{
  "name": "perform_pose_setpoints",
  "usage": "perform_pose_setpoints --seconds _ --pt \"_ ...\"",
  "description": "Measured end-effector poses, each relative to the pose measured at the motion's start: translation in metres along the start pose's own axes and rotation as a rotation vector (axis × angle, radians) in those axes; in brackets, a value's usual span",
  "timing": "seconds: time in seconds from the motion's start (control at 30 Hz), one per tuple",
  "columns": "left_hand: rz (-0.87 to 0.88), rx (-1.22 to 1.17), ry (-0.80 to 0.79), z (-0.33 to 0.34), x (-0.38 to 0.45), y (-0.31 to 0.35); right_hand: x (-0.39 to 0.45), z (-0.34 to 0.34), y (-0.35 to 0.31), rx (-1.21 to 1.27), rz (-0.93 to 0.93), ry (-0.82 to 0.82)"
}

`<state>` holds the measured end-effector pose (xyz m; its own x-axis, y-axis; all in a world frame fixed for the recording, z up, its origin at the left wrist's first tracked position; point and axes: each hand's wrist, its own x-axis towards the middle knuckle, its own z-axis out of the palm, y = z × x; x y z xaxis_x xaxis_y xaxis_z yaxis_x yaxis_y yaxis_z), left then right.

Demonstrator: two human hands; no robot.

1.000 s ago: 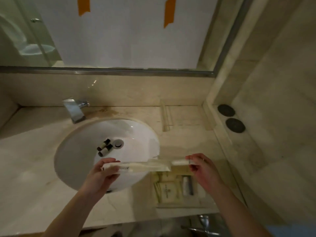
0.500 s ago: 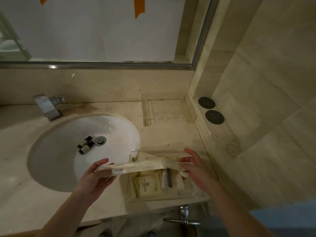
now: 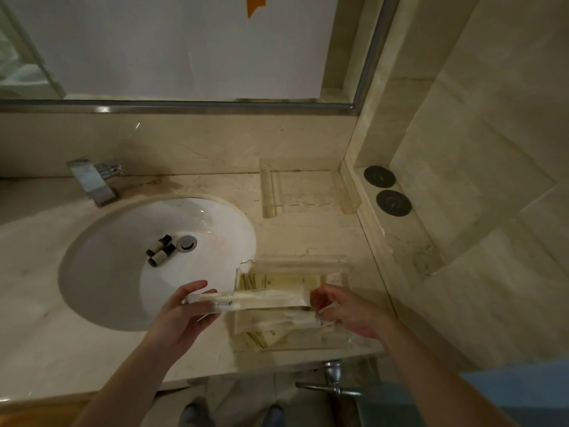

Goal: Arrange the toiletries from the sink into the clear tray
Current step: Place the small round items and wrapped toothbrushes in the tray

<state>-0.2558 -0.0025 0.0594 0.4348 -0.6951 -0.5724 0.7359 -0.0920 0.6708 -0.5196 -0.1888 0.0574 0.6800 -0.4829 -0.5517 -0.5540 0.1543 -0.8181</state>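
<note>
Left hand [image 3: 181, 315] and right hand [image 3: 341, 309] pinch ends of long sachet [image 3: 255, 300] over clear tray [image 3: 338, 343]; risk: overhangs left wall, tips out (too long?).

A chrome tap [image 3: 95, 183] stands on the marble worktop [image 3: 40, 343] at the basin's far left. A mirror [image 3: 172, 47], covered by a white sheet with orange tape [image 3: 255, 4], runs along the back wall above a metal rail [image 3: 184, 106]. A second clear tray [image 3: 308, 188] sits against the back wall. Two dark round discs [image 3: 386, 190] lie on the right ledge, one just beside the other. A metal handle [image 3: 331, 380] projects below the worktop edge.
</note>
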Motion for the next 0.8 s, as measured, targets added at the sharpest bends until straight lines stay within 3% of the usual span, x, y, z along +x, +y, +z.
perform_pose_setpoints --seconds 0.3,0.47,0.6,0.67,0.8 --pt "-0.018 0.023 -0.062 0.021 0.005 -0.009 -0.007 0.005 0.007 -0.069 0.046 -0.012" --pt "-0.020 0.044 -0.065 0.027 0.007 -0.016 -0.007 0.004 0.012 -0.073 0.027 0.196" --pt "-0.020 0.078 -0.076 0.035 0.005 -0.021 -0.006 0.003 0.009 0.212 0.030 0.411" --pt "-0.017 0.115 -0.093 0.042 0.002 -0.025 -0.007 0.005 0.006 0.316 0.059 0.381" --pt "0.012 0.273 -0.110 0.058 -0.003 -0.035 -0.008 0.010 0.004 0.211 0.002 0.345"
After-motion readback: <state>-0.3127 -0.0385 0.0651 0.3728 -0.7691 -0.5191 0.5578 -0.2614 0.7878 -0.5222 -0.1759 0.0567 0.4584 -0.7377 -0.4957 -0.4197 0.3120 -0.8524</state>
